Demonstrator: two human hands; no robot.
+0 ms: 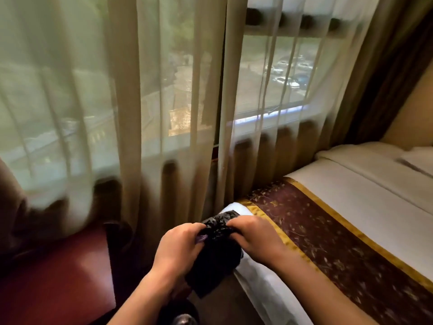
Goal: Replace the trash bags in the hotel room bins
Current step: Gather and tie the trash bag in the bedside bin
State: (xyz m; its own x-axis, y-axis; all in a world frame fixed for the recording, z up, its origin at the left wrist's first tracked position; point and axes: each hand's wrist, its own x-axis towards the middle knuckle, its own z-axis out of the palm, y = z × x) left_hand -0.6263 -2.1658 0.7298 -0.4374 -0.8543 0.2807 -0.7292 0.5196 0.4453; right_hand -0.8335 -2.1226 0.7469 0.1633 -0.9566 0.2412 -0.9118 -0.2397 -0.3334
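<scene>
Head view: a crumpled black trash bag [216, 245] is pinched at its top by the left hand [179, 247] and right hand [254, 238], held above the bed [351, 219] corner, near sheer curtains [164, 90].

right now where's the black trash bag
Low centre of the head view: the black trash bag is bunched between the left hand and right hand, both gripping it, off the near corner of the bed.
</scene>
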